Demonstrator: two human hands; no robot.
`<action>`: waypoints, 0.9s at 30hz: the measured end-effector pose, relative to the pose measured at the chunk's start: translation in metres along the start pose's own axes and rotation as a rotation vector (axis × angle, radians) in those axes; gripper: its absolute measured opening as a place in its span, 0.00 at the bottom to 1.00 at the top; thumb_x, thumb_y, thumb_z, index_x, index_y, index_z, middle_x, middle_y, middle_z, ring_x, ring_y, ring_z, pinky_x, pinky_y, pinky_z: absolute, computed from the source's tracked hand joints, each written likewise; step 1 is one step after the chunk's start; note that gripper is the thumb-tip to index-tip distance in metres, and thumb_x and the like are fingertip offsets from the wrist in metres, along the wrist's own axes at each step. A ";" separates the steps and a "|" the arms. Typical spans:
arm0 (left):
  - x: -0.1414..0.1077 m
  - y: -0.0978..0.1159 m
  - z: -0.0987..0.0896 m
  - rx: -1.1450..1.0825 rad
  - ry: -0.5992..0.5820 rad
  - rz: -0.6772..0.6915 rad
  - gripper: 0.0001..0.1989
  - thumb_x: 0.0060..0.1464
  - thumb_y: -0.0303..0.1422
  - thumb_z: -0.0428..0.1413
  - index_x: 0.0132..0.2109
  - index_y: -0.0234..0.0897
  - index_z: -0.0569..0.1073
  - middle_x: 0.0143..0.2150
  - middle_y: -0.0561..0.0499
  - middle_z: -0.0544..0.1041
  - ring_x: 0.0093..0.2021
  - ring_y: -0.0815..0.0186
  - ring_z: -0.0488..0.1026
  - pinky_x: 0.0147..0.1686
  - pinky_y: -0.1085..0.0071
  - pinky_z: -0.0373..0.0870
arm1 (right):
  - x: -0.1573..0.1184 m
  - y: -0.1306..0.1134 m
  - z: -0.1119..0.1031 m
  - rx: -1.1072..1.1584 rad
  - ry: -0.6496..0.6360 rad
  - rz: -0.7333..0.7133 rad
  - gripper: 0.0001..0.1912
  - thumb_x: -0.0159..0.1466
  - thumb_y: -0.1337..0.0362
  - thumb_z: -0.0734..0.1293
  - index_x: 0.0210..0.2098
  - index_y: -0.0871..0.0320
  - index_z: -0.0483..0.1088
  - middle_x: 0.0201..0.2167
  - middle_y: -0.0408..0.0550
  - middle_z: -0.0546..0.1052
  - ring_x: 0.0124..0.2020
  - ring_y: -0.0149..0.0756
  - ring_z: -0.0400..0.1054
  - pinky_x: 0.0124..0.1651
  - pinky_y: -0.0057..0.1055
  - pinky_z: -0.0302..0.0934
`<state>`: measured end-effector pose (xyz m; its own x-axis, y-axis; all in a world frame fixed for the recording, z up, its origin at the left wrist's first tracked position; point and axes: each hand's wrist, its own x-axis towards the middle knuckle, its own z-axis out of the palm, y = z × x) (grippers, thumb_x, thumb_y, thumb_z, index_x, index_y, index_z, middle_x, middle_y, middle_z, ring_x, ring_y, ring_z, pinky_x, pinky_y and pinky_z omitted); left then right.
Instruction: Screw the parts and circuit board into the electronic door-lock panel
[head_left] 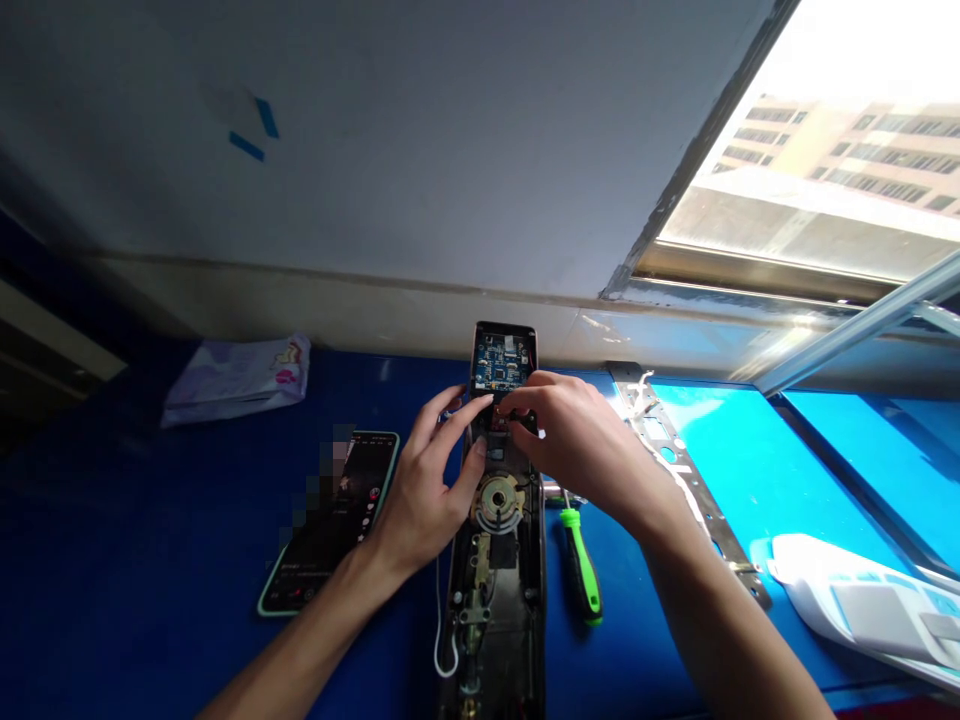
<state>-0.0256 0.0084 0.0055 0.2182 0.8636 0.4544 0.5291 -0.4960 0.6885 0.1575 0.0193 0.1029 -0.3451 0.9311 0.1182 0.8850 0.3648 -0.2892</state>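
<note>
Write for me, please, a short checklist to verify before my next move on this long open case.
1. Hands at the case: ok, left hand and right hand meet over its upper part.
2. Blue circuit board inside the top end: ok; whether it is fastened, cannot tell.
3. Grip on any small part: cannot tell, the fingers cover it.
4. White cord away from the case: not ok, it loops at the left edge.
5. Green screwdriver nearby: ok, on the right.
6. Phone apart from the case: ok.
</note>
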 end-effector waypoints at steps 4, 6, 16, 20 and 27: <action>0.000 0.000 -0.001 0.006 -0.001 0.000 0.19 0.71 0.39 0.51 0.65 0.46 0.72 0.70 0.43 0.66 0.70 0.53 0.67 0.70 0.46 0.66 | 0.000 -0.001 0.002 0.006 0.006 0.002 0.12 0.66 0.71 0.67 0.43 0.54 0.82 0.39 0.48 0.80 0.35 0.34 0.71 0.38 0.32 0.56; 0.000 0.000 -0.001 0.013 -0.009 0.000 0.18 0.71 0.39 0.51 0.64 0.46 0.73 0.70 0.43 0.66 0.70 0.53 0.67 0.70 0.46 0.66 | -0.001 0.000 0.001 0.007 0.009 0.005 0.12 0.66 0.71 0.67 0.43 0.54 0.82 0.40 0.48 0.79 0.35 0.33 0.70 0.38 0.32 0.56; 0.000 0.004 -0.001 0.005 0.023 0.037 0.15 0.70 0.36 0.52 0.59 0.44 0.74 0.69 0.42 0.65 0.68 0.53 0.69 0.68 0.47 0.68 | 0.001 0.001 0.001 0.042 0.034 -0.023 0.08 0.64 0.71 0.69 0.42 0.57 0.77 0.37 0.46 0.78 0.33 0.31 0.67 0.36 0.29 0.54; -0.001 0.004 -0.001 0.011 0.047 0.073 0.12 0.70 0.34 0.53 0.57 0.42 0.74 0.69 0.42 0.64 0.67 0.54 0.68 0.68 0.48 0.69 | 0.005 0.001 0.008 0.061 0.020 -0.036 0.06 0.64 0.71 0.68 0.38 0.57 0.78 0.34 0.47 0.81 0.32 0.33 0.69 0.36 0.30 0.54; 0.003 0.018 -0.006 0.136 0.169 0.170 0.14 0.68 0.30 0.53 0.58 0.43 0.74 0.67 0.42 0.66 0.68 0.50 0.66 0.64 0.48 0.71 | 0.001 0.009 -0.011 0.158 0.037 -0.008 0.06 0.63 0.70 0.70 0.32 0.56 0.80 0.28 0.42 0.81 0.28 0.28 0.69 0.34 0.28 0.58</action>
<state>-0.0200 0.0018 0.0230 0.1800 0.7358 0.6528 0.6044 -0.6063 0.5168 0.1689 0.0234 0.1112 -0.3380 0.9283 0.1549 0.8209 0.3713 -0.4339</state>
